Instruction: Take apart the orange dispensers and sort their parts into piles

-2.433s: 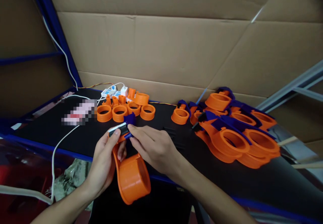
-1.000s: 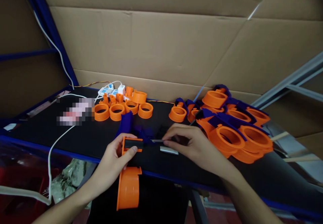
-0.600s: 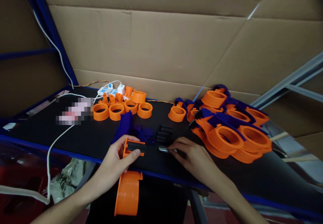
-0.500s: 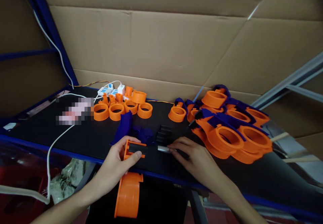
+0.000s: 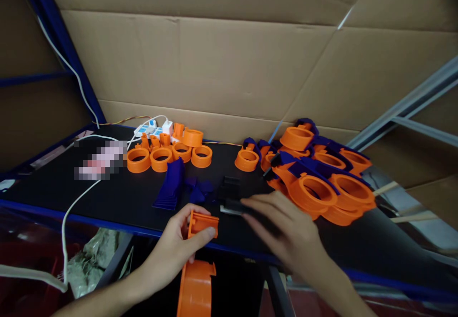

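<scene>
My left hand [image 5: 179, 245] is closed round the upper end of an orange tape dispenser body [image 5: 196, 269], which hangs over the black table's front edge [image 5: 107, 198]. My right hand [image 5: 286, 233] is blurred by motion; its fingers pinch a thin silver and black blade strip [image 5: 231, 207] just above the table, to the right of the dispenser's head. A stack of dark blue curved parts [image 5: 170, 188] and smaller blue pieces [image 5: 198, 190] lie just behind my hands, with small black parts [image 5: 231, 186] beside them.
Several orange rings [image 5: 161, 157] line the back left near a white power strip [image 5: 157, 128] and cable [image 5: 75, 202]. A heap of orange and blue dispensers [image 5: 318, 178] fills the right. Cardboard walls stand behind; a metal rail [image 5: 411, 112] runs at right.
The left hand drew the orange body back toward me and lower over the edge. The right hand lifted the blade strip off the table and moved slightly right. The view shifted.
</scene>
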Demonstrator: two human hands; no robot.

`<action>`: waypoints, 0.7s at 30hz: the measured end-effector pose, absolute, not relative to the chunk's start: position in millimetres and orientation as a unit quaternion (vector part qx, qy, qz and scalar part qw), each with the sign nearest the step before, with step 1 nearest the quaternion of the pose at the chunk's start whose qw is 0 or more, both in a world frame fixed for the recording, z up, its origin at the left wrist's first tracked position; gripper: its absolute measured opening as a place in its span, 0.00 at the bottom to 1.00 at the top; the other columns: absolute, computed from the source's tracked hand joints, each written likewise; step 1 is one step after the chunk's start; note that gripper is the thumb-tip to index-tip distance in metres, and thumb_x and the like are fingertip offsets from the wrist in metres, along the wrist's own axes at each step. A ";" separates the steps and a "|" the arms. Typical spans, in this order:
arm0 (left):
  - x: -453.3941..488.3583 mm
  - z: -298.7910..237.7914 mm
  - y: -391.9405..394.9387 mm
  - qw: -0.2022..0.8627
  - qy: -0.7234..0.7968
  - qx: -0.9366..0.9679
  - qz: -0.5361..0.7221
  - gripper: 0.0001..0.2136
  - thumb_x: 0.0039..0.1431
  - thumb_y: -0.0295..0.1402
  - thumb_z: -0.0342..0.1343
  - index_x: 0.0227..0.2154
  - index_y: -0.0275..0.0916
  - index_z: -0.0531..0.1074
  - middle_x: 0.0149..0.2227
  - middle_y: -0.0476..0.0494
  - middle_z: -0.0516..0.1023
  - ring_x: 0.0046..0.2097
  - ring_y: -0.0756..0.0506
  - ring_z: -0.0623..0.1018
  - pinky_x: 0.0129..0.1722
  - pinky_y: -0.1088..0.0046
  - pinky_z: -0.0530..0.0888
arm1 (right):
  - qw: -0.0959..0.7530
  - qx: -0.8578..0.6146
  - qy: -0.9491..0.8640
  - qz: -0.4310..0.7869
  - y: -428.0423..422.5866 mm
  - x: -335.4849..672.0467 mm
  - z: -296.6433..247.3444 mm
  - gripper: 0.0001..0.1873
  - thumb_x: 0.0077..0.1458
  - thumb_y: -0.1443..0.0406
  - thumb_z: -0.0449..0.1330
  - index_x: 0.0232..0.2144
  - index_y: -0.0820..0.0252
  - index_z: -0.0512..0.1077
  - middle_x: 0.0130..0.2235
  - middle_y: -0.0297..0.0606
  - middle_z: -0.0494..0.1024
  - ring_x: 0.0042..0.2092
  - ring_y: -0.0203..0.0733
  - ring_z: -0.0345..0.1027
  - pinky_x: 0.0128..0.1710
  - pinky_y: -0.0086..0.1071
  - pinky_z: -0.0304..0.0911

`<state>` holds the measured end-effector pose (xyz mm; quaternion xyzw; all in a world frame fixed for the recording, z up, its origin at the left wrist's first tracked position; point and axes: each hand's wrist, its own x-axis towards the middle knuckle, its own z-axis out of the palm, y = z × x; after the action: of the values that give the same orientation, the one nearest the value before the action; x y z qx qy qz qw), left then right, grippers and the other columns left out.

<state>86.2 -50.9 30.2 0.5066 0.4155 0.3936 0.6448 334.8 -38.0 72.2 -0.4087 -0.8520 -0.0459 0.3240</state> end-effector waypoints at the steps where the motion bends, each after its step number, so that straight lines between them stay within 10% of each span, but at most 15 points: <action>1: 85.7 28.8 -50.4 0.648 0.417 0.501 0.394 0.18 0.59 0.45 0.62 0.47 0.41 0.69 0.25 0.57 0.65 0.21 0.56 0.60 0.20 0.80 0.58 | 0.319 -0.446 -0.834 -0.052 -30.5 345.3 70.3 0.12 0.62 0.65 0.61 0.48 0.57 0.74 0.45 0.41 0.79 0.45 0.43 0.73 0.45 0.38 0.70; 21: 87.0 26.2 -48.2 0.670 0.397 0.485 0.397 0.18 0.59 0.45 0.62 0.46 0.40 0.70 0.20 0.59 0.63 0.18 0.56 0.61 0.19 0.79 0.59 | 0.217 -0.568 -0.790 0.082 24.8 393.6 28.7 0.15 0.63 0.61 0.55 0.45 0.56 0.79 0.46 0.42 0.82 0.47 0.50 0.77 0.49 0.46 0.72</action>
<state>87.0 -48.2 26.2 0.4848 0.3974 0.3974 0.6702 393.6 24.8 28.7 -0.5678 -0.7899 0.0817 0.2168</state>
